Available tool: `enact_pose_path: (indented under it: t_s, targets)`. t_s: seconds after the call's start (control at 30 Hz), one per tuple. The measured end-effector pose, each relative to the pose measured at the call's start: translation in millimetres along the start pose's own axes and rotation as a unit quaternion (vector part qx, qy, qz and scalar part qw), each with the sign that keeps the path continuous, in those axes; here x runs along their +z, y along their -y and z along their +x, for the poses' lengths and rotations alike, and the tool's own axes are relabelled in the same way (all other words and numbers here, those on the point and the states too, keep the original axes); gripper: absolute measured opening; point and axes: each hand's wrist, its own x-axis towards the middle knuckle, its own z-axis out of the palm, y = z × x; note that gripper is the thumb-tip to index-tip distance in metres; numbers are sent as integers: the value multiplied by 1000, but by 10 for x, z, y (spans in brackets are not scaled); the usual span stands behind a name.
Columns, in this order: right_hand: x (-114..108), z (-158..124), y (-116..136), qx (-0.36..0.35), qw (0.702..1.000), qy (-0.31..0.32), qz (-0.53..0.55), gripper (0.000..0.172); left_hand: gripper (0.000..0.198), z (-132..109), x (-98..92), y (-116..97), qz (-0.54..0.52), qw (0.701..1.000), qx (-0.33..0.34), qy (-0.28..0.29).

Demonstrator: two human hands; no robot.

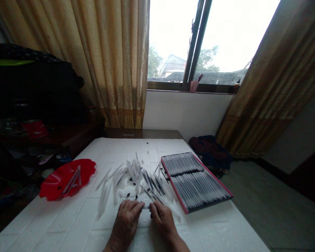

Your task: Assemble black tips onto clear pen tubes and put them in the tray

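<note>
My left hand [127, 217] and my right hand [162, 217] meet close together over the near part of the white table. Both are closed in a pinch on a thin, pale pen-like tube [146, 207]; a short piece of it shows between the fingertips, and my fingers hide the rest. Just beyond my hands lies a loose heap of clear plastic tubes [132, 171]. Dark thin sticks [154, 182] are mixed into it, and small black caps [128, 195] are scattered around. To the right, a red-edged shallow box [177, 197] holds rows of clear tubes with dark ends.
On the left of the table [76, 224] sits a red scalloped dish [86, 166] with a few clear tubes in it. Past the far edge is a window with a pink cup [193, 86] on its sill. Dark cloth [210, 150] is piled beyond the table's right side.
</note>
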Motion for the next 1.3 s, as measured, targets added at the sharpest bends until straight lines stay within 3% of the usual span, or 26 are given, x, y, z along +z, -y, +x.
enact_pose_path:
  t_s: [0.07, 0.2, 0.3, 0.5, 0.6, 0.7, 0.8, 0.9, 1.0, 1.07, 1.2, 1.3]
  targets:
    - [4, 3, 2, 7, 1000, -6, -1, 40, 25, -5, 0, 4, -2, 1000, -3, 4]
    - [-33, 3, 26, -2, 1000, -3, 23, 19, 26, -10, -10, 6, -11, 1000, -11, 17]
    - [-49, 4, 23, -24, 999, 10, 33, 13, 26, -4, -15, 4, -13, 1000, -12, 13]
    - [-17, 16, 7, 3, 1000, 4, 14, 30, 24, 25, -22, -8, 8, 1000, -1, -4]
    - [-27, 8, 39, 3, 1000, -15, 20, 23, 24, 24, -5, -10, 22, 1000, 4, -2]
    - [-35, -6, 45, -14, 999, -8, 44, 32, 22, 20, 41, -10, 29, 999, 16, -18]
    - [-20, -4, 5, -49, 997, -7, 56, 23, 20, 62, 58, 1, 32, 998, 33, -45]
    - [-3, 20, -59, -29, 994, -52, 87, 20, 26, 187, -7, 58, 45, 999, 25, -16]
    - [-5, 54, -128, 43, 982, -108, 147, 31, 38, 365, -87, 153, 86, 996, -28, -18]
    - [-13, 75, -172, 87, 968, -130, 194, 38, 35, 482, -92, 195, 104, 992, -62, -17]
    - [-13, 98, -237, 123, 945, -155, 261, 44, 19, 652, 33, 145, 107, 988, -87, 72]
    - [4, 101, -275, 125, 937, -165, 281, 46, 16, 717, 146, 72, 124, 981, -116, 98]
